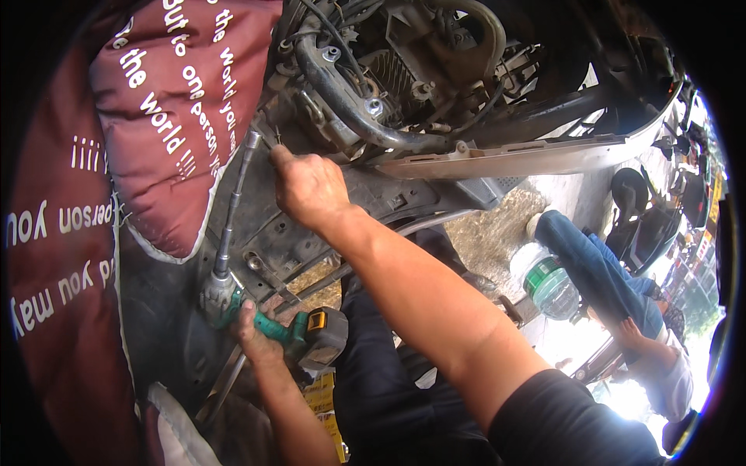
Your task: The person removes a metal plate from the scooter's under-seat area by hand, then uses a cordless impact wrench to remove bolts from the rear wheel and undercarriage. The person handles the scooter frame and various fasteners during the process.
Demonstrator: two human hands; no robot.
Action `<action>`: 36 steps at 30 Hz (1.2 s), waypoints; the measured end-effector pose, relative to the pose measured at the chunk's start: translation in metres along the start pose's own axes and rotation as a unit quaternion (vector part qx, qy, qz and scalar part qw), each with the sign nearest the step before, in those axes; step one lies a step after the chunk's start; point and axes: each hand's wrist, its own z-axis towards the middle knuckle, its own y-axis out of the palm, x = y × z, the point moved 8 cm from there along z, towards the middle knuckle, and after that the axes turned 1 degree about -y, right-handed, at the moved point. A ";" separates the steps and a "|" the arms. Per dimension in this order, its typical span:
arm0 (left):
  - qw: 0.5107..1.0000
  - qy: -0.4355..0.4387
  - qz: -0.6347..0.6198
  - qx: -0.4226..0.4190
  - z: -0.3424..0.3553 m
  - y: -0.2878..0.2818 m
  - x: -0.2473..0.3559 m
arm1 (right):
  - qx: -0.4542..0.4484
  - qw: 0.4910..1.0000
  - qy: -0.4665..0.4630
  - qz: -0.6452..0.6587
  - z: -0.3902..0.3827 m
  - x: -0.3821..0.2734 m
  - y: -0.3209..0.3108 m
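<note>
My left hand (259, 347) is wrapped round the handle of a green cordless impact wrench (266, 326) with a black battery (322, 339). A long jointed extension bar (228, 233) runs up from its nose. The socket (252, 140) at the bar's end is close to the fingers of my right hand (311, 189). That hand is closed, thumb and finger pinched together beside the lower engine of a scooter; what they hold is too small to name. Below it, a ratchet wrench (268, 276) lies on the black plastic floor panel (287, 233).
Dark red quilted cover (167, 116) hangs at the left. The exposed engine (388, 78) and a bent metal tube (334, 85) fill the top, with a pale trim strip (505, 159) beside them. To the right are a large water bottle (552, 287) and a seated person in jeans (583, 256).
</note>
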 end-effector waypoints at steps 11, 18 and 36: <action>0.997 -0.048 0.054 -0.012 0.000 0.001 0.001 | 0.138 0.980 -0.021 0.139 -0.129 0.038 -0.035; 0.995 -0.024 0.097 -0.027 -0.014 0.014 0.009 | 0.061 0.993 0.024 0.100 -0.230 0.091 -0.040; 0.986 0.018 0.106 -0.124 -0.056 0.035 -0.026 | -0.048 0.974 0.212 0.069 -0.255 0.247 0.011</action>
